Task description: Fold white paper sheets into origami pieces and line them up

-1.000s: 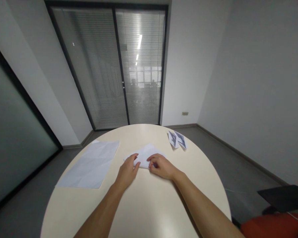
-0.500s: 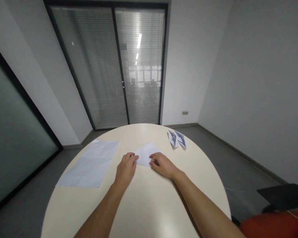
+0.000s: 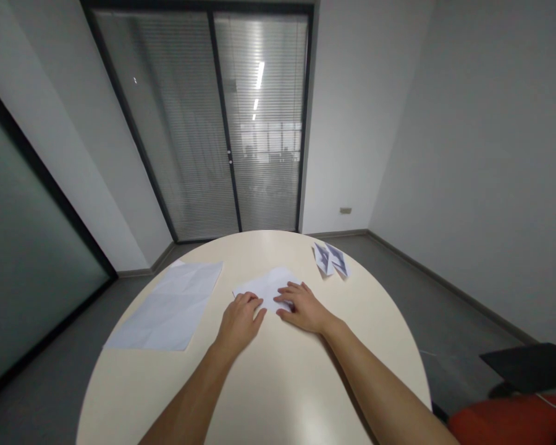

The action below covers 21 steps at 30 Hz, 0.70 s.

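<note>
A white sheet of paper point(image 3: 267, 284), folded smaller, lies on the round table in front of me. My left hand point(image 3: 239, 322) rests at its near left edge, fingertips on the paper and thumb held apart from them. From the right, my right hand point(image 3: 307, 309) lies over the near right part with its fingers spread, pressing on the paper. Both hands cover parts of the near edge, so the folds there are hidden.
To the left, a larger creased white sheet point(image 3: 171, 306) lies flat on the cream round table point(image 3: 264, 389). Two small folded papers with dark printing point(image 3: 331, 259) sit near the far right edge. Beyond the table at lower right is a red seat point(image 3: 514, 421).
My left hand has slid slightly right and nearer along the paper. The fingers of my right hand have spread out from a closer pose. More of the paper's left corner shows.
</note>
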Tool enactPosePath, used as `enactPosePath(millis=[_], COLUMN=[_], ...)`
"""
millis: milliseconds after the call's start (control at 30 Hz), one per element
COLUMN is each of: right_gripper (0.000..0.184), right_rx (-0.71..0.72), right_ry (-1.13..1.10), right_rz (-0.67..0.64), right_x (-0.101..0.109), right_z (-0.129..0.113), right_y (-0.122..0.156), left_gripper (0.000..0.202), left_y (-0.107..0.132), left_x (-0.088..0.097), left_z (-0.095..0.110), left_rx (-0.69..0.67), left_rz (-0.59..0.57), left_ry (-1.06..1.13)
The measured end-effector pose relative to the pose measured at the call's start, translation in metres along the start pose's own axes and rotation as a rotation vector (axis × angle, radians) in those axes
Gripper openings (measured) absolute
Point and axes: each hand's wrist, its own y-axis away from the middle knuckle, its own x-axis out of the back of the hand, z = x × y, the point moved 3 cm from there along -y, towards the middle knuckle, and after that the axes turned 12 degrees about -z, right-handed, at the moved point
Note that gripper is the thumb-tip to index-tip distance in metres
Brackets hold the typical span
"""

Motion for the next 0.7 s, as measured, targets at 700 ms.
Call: enactPosePath(millis=[700], right_gripper=[0.039], right_rx=[0.169], right_ry=[-0.06], right_rz=[0.01], right_x=[-0.002], right_z=[0.004], right_y=[0.0], left_gripper=[0.068], left_y=[0.002], left_x=[-0.02], left_z=[-0.013], left_rx=[0.148], left_rz=[-0.093], left_ry=[-0.115])
